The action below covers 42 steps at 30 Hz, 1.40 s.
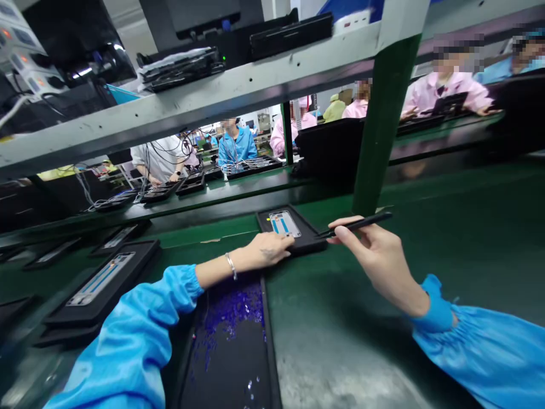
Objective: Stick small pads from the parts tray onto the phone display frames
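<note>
My left hand (268, 250) is at the near edge of a black tray (310, 244), its fingers over the rim and its thumb low at the front side. Inside the tray lies a silver phone frame (290, 222) with blue strips and a small yellow tab; my fingers cover its near end. My right hand (378, 255) holds black tweezers (355, 225) between thumb and fingers, their tips pointing left over the tray's right side. Below my left forearm is a long black tray (238, 358) strewn with small purple-blue and clear pieces.
Stacked black trays (123, 289) on the left carry another phone frame (100, 278). More trays (55, 253) stand behind them. A green post (378, 136) rises beyond my right hand, supporting a grey overhead shelf (255, 79). Co-workers sit across the green bench (332, 329).
</note>
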Each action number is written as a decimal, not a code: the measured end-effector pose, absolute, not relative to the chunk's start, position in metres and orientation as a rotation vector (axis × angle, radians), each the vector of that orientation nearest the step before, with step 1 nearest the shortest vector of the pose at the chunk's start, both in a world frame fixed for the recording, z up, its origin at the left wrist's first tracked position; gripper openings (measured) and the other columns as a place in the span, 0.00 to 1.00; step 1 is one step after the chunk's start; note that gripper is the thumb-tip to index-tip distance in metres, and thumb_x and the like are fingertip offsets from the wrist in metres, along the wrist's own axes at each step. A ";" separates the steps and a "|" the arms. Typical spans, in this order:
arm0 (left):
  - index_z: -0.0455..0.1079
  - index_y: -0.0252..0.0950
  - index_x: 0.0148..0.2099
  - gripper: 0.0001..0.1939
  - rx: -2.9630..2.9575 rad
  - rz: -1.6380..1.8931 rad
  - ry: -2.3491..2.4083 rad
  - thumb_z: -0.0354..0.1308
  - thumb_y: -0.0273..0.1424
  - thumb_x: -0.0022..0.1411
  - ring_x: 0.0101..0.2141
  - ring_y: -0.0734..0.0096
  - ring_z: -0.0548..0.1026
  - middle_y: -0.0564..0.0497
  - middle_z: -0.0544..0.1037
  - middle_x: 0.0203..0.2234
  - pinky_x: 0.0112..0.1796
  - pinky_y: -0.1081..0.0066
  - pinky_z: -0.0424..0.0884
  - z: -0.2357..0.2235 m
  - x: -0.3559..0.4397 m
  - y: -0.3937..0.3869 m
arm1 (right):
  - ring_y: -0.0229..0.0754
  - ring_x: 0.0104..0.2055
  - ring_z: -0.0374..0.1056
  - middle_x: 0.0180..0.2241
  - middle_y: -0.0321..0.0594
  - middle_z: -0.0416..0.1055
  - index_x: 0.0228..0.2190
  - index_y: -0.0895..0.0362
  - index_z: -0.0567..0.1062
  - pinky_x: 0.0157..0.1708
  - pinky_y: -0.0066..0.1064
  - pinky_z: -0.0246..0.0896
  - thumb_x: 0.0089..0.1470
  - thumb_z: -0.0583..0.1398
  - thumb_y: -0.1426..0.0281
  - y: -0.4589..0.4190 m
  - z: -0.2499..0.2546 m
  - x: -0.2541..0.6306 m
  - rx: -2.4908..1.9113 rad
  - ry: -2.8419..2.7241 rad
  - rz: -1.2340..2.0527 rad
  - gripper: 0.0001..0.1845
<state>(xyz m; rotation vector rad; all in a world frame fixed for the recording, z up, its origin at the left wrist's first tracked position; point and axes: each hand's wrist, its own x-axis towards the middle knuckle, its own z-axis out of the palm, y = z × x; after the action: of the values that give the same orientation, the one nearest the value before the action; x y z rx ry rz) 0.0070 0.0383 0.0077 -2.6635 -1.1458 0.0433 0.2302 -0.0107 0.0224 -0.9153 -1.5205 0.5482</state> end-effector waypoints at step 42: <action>0.64 0.35 0.42 0.13 -3.052 -0.008 -1.100 0.43 0.36 0.74 0.32 0.70 0.67 0.50 0.71 0.33 0.33 0.69 0.63 0.011 -0.119 -0.179 | 0.47 0.35 0.75 0.31 0.53 0.76 0.35 0.60 0.80 0.38 0.38 0.69 0.51 0.62 0.52 0.017 -0.035 0.191 -1.263 -1.780 0.338 0.23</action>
<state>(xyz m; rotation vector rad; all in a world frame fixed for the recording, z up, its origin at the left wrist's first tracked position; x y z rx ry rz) -0.1188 -0.1789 0.0111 -3.0524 -1.0999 -0.0080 0.1913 0.0174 -0.0353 -1.2626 -1.7800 0.3379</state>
